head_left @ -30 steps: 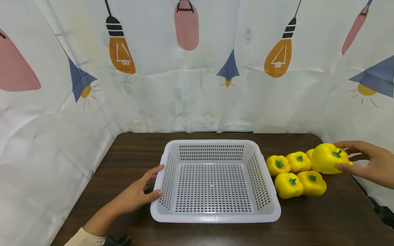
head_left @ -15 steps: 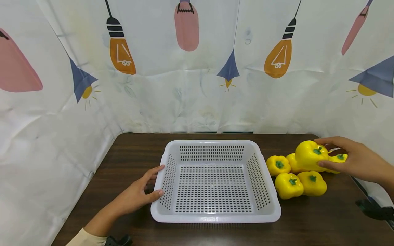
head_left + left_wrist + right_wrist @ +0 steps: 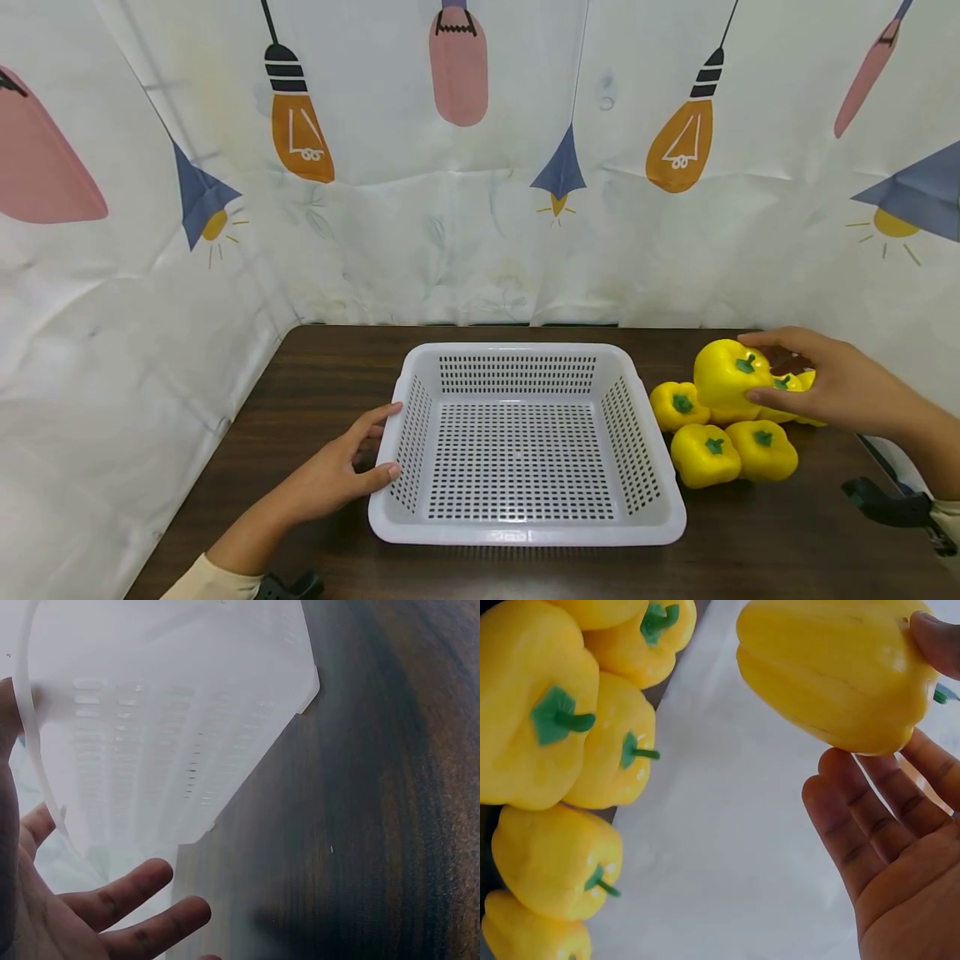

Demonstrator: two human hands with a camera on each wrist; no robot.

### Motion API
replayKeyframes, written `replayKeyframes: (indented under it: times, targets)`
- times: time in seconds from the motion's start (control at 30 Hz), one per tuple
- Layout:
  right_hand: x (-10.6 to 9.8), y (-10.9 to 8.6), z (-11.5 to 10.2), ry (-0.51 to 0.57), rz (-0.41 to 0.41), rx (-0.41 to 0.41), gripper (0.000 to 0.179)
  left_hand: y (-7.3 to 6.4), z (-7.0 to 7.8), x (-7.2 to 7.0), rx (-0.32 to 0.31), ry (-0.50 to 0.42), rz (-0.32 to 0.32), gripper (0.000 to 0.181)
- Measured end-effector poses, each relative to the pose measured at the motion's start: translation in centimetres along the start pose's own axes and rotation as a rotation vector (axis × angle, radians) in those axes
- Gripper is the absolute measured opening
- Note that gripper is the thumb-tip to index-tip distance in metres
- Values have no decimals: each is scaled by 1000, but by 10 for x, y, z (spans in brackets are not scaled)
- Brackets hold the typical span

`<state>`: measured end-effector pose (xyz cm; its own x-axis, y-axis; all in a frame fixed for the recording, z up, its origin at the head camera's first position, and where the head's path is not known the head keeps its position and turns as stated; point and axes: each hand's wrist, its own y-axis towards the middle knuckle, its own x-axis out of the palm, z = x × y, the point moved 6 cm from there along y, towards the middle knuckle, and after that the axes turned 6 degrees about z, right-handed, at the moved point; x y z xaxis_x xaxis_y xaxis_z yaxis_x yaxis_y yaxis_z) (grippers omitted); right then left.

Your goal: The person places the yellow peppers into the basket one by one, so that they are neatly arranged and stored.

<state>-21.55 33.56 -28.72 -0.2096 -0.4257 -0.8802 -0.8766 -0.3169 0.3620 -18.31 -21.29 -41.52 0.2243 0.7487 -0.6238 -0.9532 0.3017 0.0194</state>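
My right hand point(image 3: 821, 379) holds a yellow bell pepper point(image 3: 725, 375) above several others at the table's right side, thumb on the near side and fingers behind. In the right wrist view, the bell pepper point(image 3: 840, 675) sits between thumb and fingertips, its green stem toward the palm. My left hand point(image 3: 333, 471) rests at the left rim of a white perforated plastic basket point(image 3: 525, 533), thumb and index fingertips spread apart on the rim. In the left wrist view, the other fingers point(image 3: 157, 926) stretch out free beside the basket's outer wall point(image 3: 165, 750).
Close to the basket's right wall are a bell pepper point(image 3: 678, 406) and two nearer ones point(image 3: 705, 456), point(image 3: 763, 450); others behind are partly hidden by the held one. A dark wooden table point(image 3: 322, 383) meets a printed white curtain point(image 3: 480, 250) at the back.
My right hand has carried the bell pepper leftward over the others, toward the basket. The left hand and the basket have stayed in place.
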Motion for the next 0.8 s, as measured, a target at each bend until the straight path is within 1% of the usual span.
replayKeyframes:
  times: [0.1,0.17,0.33,0.47,0.6,0.7,0.8]
  targets:
    - [2,4,-6,7,-4,-22,64,0,-1,1,-15,-29,-15,75]
    - [3,6,-9,35,-5,-32,64,0,-1,2,-21,-61,-31,75]
    - [6,12,-17,92,-19,-41,64,0,0,4,-7,-108,-59,76]
    - [9,18,-22,92,-34,-48,63,0,0,5,-2,-119,-67,77]
    - [14,25,-28,93,-62,-33,63,-1,-1,5,-9,-124,-70,77]
    - [19,31,-31,121,-86,-12,62,0,-1,5,-15,-114,-60,77]
    - [23,36,-35,146,-94,-9,62,-1,-2,4,-23,-103,-52,77]
